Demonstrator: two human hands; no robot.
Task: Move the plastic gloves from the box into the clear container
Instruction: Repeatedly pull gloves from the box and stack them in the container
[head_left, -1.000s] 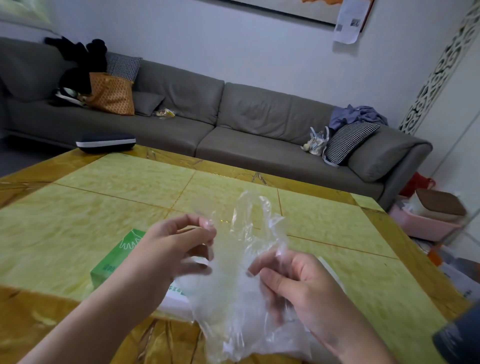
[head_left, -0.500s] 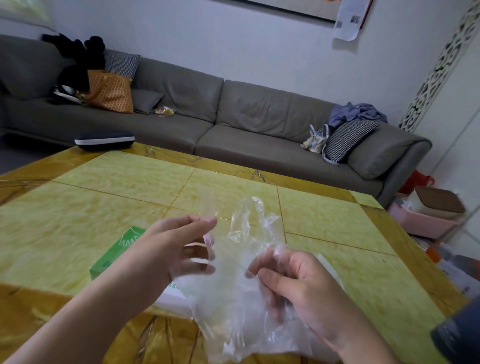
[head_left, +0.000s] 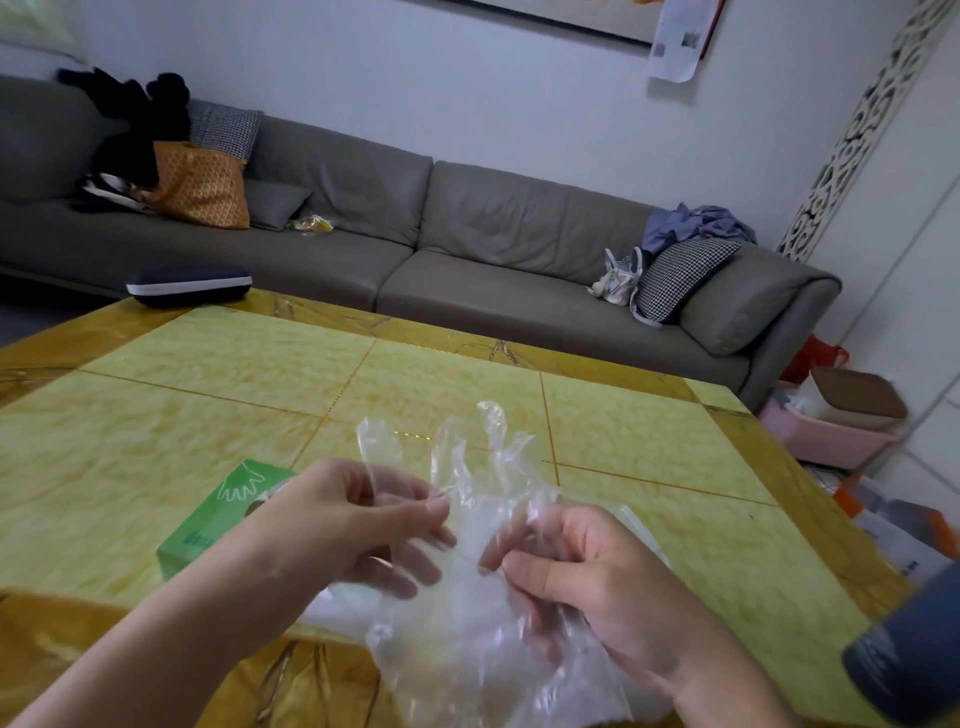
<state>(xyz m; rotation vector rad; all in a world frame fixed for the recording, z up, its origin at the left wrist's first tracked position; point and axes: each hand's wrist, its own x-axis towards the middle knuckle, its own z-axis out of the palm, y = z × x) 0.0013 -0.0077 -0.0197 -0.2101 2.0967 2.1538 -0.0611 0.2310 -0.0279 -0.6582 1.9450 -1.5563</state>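
Clear plastic gloves (head_left: 467, 613) hang crumpled between my two hands above the near edge of the yellow table (head_left: 363, 384), their fingers pointing up. My left hand (head_left: 358, 525) pinches the gloves at their left side. Gripping them from the right, my right hand (head_left: 587, 577) has its fingers curled into the plastic. The green glove box (head_left: 218, 514) lies on the table behind my left wrist, partly hidden by it. A clear container's edge (head_left: 641, 525) shows faintly behind my right hand, mostly hidden.
A dark case (head_left: 189, 285) lies at the table's far left corner. A grey sofa (head_left: 467, 249) with bags and cushions runs behind the table. A dark cylinder (head_left: 914, 654) stands at the lower right. Pink tubs (head_left: 826, 431) sit on the floor to the right.
The gloves have spread wider, with more of their fingers standing up. My left hand has shifted slightly right and closed its pinch on the plastic.
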